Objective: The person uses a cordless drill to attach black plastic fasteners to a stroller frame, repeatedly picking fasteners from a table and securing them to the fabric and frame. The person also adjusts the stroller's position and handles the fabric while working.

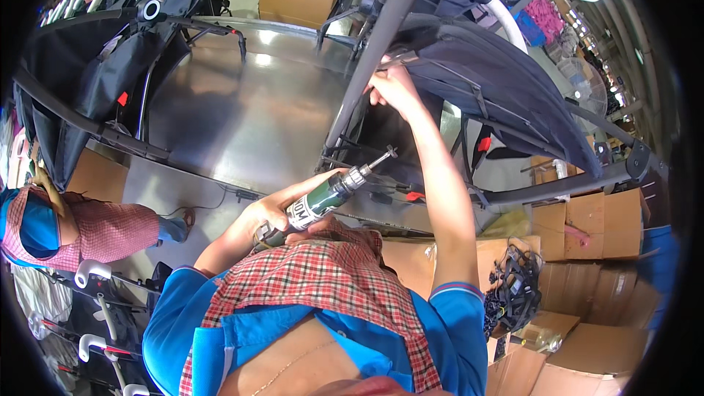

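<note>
While the left hand (268, 214) clasps a screwdriver (320, 201), the right (394, 92) curls.

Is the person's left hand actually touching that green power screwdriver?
Touching. The head view shows it: the left hand wraps around the body of the green power screwdriver, with no gap between palm and tool.

Observed bold, dark capital lettering (299, 214), partly legible, on white label band (308, 207) of green, cylindrical, metal-nosed power screwdriver (325, 195).
</note>
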A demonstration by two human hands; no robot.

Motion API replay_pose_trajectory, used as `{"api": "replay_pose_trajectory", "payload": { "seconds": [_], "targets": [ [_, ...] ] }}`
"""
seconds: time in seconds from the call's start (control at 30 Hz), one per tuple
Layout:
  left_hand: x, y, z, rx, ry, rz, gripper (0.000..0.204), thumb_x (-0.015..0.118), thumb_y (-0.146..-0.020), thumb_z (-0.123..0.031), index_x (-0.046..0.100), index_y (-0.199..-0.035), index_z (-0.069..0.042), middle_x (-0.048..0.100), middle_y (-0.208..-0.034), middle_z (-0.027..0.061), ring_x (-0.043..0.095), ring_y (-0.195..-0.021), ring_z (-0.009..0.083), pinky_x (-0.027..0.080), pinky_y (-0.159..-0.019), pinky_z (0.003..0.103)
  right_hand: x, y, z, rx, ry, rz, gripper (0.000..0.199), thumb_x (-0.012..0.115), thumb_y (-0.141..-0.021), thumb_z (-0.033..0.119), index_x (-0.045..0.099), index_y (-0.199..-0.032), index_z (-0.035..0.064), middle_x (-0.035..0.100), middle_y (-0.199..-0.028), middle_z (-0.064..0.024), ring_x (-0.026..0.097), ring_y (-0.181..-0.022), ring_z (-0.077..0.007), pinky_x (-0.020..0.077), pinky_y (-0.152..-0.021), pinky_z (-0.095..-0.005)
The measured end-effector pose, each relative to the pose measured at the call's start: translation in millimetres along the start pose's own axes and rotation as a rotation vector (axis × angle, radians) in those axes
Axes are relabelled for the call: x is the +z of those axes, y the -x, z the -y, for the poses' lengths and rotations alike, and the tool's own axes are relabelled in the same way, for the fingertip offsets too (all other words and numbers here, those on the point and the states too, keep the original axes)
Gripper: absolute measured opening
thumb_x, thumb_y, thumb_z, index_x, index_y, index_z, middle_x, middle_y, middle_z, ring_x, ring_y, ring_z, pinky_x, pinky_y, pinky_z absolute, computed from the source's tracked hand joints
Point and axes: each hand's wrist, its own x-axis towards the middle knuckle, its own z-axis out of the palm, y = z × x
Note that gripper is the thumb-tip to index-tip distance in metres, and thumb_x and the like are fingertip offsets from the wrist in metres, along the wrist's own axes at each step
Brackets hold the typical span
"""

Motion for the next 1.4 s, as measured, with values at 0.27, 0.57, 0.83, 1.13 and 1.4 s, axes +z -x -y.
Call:
{"api": "replay_pose_trajectory", "payload": {
  "seconds": [0.27,0.57,0.83,1.13,1.4],
  "targets": [
    [-5,-10,0,-0.035,0.010,0.007,0.122,0.085,-0.063,-0.012,0.003,-0.154,-0.017,0.054,-0.084,0.0146,0.056,-0.053,0.0161,0.046,-0.047,0.024,18,7,-6,0.221,0.473,-0.114,0.080,0.041,-0.080,0.080,0.068,-0.061,0.0075,0.065,-0.055,-0.0044,0.069,-0.064,-0.0226,0.0539,-0.075,-0.0330],
    [0,-33,7,0.020,-0.130,-0.026,0.121,0.085,-0.066,-0.017,0.002,-0.154,-0.020,0.051,-0.083,0.0119,0.056,-0.055,0.0149,0.043,-0.047,0.024,24,-4,-39,0.057,0.564,-0.334,0.048,0.048,-0.090,0.051,0.070,-0.082,0.0088,0.067,-0.061,-0.0096,0.069,-0.079,-0.0318,0.0538,-0.076,-0.0405],
    [16,-59,8,0.172,-0.377,-0.201,0.113,0.081,-0.070,-0.012,0.005,-0.154,-0.016,0.054,-0.084,0.0072,0.056,-0.060,0.0123,0.045,-0.051,0.024,25,1,-28,0.103,0.625,-0.311,0.040,0.043,-0.095,0.040,0.067,-0.096,0.0082,0.066,-0.089,-0.0254,0.063,-0.090,-0.0443,0.0497,-0.081,-0.0524],
    [27,-91,12,0.296,-0.846,-0.669,0.111,0.081,-0.073,-0.008,0.005,-0.154,-0.013,0.053,-0.081,0.0024,0.051,-0.061,0.0092,0.043,-0.058,0.023,21,18,-41,-0.470,0.560,-0.491,0.022,0.061,-0.081,0.008,0.067,-0.097,-0.0063,0.062,-0.111,-0.0210,0.055,-0.106,-0.0385,0.0452,-0.093,-0.0412],
    [26,-105,10,0.278,-0.883,-0.791,0.111,0.083,-0.073,-0.016,0.005,-0.152,-0.006,0.058,-0.070,0.0015,0.054,-0.055,0.0099,0.045,-0.052,0.025,3,7,-72,-0.597,0.468,-0.401,0.020,0.052,-0.094,0.009,0.060,-0.106,-0.0050,0.062,-0.106,-0.0231,0.061,-0.097,-0.0398,0.0491,-0.084,-0.0415]
  ]
}}
